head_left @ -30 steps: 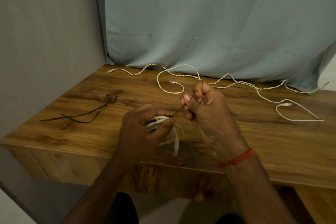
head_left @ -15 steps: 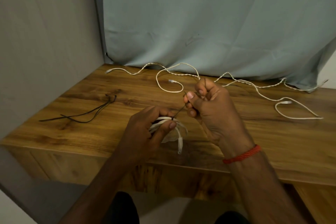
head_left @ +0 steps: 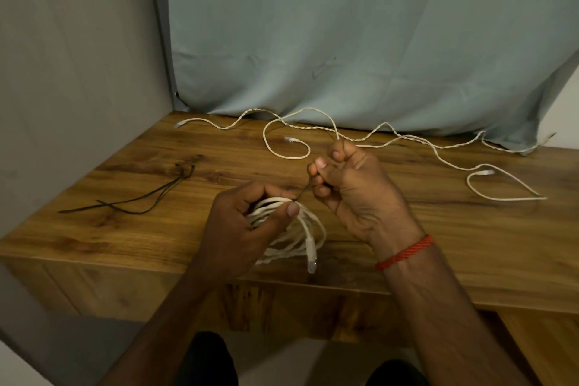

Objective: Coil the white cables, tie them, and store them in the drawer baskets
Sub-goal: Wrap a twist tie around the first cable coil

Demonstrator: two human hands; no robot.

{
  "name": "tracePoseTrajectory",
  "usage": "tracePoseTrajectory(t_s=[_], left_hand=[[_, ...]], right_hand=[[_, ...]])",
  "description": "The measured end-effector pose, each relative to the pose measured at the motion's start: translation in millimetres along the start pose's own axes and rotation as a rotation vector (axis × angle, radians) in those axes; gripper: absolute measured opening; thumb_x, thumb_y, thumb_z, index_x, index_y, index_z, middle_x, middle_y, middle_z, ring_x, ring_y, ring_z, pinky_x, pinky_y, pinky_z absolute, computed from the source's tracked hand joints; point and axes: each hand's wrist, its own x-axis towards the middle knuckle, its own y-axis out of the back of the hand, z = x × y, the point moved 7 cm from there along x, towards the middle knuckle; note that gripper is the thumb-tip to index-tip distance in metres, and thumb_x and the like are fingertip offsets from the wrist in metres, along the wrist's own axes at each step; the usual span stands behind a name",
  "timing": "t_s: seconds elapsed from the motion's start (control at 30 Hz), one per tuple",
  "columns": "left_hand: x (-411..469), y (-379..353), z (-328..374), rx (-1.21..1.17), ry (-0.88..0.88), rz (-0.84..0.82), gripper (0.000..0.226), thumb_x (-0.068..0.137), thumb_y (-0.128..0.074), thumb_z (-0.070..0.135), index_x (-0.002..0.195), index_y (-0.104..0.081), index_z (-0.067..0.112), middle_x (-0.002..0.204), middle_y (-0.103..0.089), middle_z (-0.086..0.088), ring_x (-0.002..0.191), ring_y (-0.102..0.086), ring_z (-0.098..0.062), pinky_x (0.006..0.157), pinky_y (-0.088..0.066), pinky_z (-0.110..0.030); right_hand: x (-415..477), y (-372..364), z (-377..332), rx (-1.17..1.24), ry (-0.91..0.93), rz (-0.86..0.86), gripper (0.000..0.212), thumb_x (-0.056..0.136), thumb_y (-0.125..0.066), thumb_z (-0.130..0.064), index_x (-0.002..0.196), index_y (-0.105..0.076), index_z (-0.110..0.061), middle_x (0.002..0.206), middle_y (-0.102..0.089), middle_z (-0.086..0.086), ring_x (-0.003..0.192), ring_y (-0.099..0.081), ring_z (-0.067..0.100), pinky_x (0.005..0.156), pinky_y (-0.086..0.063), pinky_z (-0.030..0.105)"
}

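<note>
Cable coil (head_left: pixel 274 208), white, several loops, is held just above the front part of the desk (head_left: pixel 94 229), a little left of centre.

- Far left: plain grey wall (head_left: pixel 72 72).
- Black ties (head_left: pixel 138 202): a thin, small loose bunch lying flat on the left part of the desk, well apart from both hands.
- Left hand (head_left: pixel 238 229) grasps the coil, fingers curled round the bundled loops and thumb tip pressed on top of them.
- One plug (head_left: pixel 310 258) of the coil hangs from the bundle over the desk's front edge. It is too blurred for any marking to be read.
- A thin dark tie (head_left: pixel 303 193) runs taut from the top of the coil, beside the left thumb, up to the right hand (head_left: pixel 354 194).
- Right hand is clenched on that tie: thumb and forefinger pinch it and the other fingers are folded in.
- A thin dark end seems to come out of the top of the fist.
- Red thread band (head_left: pixel 407 252) sits round the right wrist.
- Loose cables (head_left: pixel 404 137), white and uncoiled, lie behind the hands along the back of the desk, from a plug near the back left corner across to the right.
- One loose cable looks twisted, one smooth. There is a loop behind the right hand and another on the far right.
- Their far right end reaches the cloth (head_left: pixel 344 41), blue-grey, which hangs behind the desk with its hem on the back edge.
</note>
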Motion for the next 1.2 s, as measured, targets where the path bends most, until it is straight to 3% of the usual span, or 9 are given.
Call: tracePoseTrajectory(t_s=[0.1,0.23,0.37,0.5,0.67,0.77,0.97,1.1,1.2], left_hand=[[-5.6,-0.7,-3.5,-0.119,0.038,0.030,0.021,0.079,-0.075,0.027,0.088,-0.072,0.007,0.079,-0.073,0.001,0.067,-0.068,-0.010,0.060,-0.052,-0.019],[-5.0,0.0,-0.4,-0.275,0.091,0.053,0.024,0.077,-0.078,0.008,0.099,-0.070,0.010,0.087,-0.077,0.008,0.077,-0.072,-0.005,0.064,-0.055,-0.017],[-1.8,2.2,4.5,-0.317,0.099,0.037,0.019,0.075,-0.082,0.016,0.092,-0.080,0.023,0.084,-0.078,0.006,0.076,-0.072,-0.006,0.065,-0.053,-0.015],[-1.4,5.9,4.6,-0.272,0.111,0.038,0.018,0.076,-0.080,0.026,0.094,-0.080,0.022,0.088,-0.079,0.002,0.080,-0.074,-0.011,0.068,-0.055,-0.018],[-3.3,5.2,-8.0,-0.253,0.229,0.090,0.009,0.080,-0.076,0.016,0.080,-0.081,0.025,0.072,-0.076,0.004,0.065,-0.070,-0.005,0.059,-0.051,-0.015],[-1.7,3.6,-13.3,-0.250,0.298,0.096,0.011,0.080,-0.071,0.024,0.078,-0.079,0.017,0.072,-0.076,-0.002,0.065,-0.070,-0.011,0.061,-0.052,-0.021],[1.4,-3.0,-11.7,-0.201,0.319,0.052,0.020,0.082,-0.065,0.026,0.080,-0.071,0.006,0.058,-0.068,0.007,0.045,-0.055,0.003,0.048,-0.040,-0.008],[0.4,-3.0,-14.7,-0.202,0.341,0.036,0.021,0.079,-0.067,0.026,0.087,-0.074,0.008,0.066,-0.073,0.004,0.054,-0.062,0.001,0.054,-0.045,-0.010],[-1.4,-8.2,-12.6,-0.205,0.351,-0.023,0.017,0.083,-0.067,0.015,0.097,-0.074,0.008,0.067,-0.074,0.009,0.057,-0.064,0.004,0.057,-0.045,-0.007]], right_hand=[[3.7,3.3,15.3,-0.009,-0.072,0.025,0.033,0.096,-0.049,0.011,0.084,-0.041,-0.018,0.070,-0.055,0.008,0.056,-0.045,0.013,0.044,-0.039,0.017],[6.5,1.3,30.2,-0.034,-0.114,0.016,0.029,0.096,-0.050,0.009,0.088,-0.043,-0.018,0.067,-0.057,0.007,0.056,-0.044,0.015,0.048,-0.040,0.022],[4.5,-4.6,51.4,0.052,-0.214,-0.024,0.024,0.095,-0.050,0.010,0.095,-0.048,-0.014,0.074,-0.057,0.011,0.061,-0.052,0.020,0.055,-0.049,0.029],[-2.7,-10.0,65.9,0.121,-0.239,-0.125,0.029,0.085,-0.060,0.007,0.112,-0.056,-0.003,0.092,-0.065,0.021,0.070,-0.064,0.026,0.066,-0.057,0.035],[-11.2,-7.8,78.4,-0.090,-0.219,-0.337,0.012,0.091,-0.057,-0.011,0.099,-0.065,-0.006,0.088,-0.069,0.008,0.078,-0.067,0.019,0.074,-0.057,0.032],[-7.6,-0.6,81.0,-0.151,-0.202,-0.333,0.013,0.093,-0.053,-0.006,0.096,-0.066,-0.007,0.086,-0.069,0.006,0.078,-0.066,0.018,0.076,-0.056,0.032],[-3.0,4.9,80.6,-0.189,-0.200,-0.292,0.014,0.094,-0.052,-0.001,0.096,-0.066,-0.003,0.083,-0.070,0.006,0.074,-0.068,0.016,0.071,-0.058,0.028],[1.1,7.5,83.2,-0.128,-0.272,-0.227,0.018,0.091,-0.059,0.001,0.105,-0.069,0.008,0.093,-0.071,0.022,0.083,-0.069,0.031,0.089,-0.056,0.043],[3.5,6.3,85.7,-0.043,-0.333,-0.212,0.045,0.072,-0.077,-0.009,0.112,-0.067,0.009,0.104,-0.067,0.029,0.091,-0.066,0.036,0.100,-0.049,0.054]])
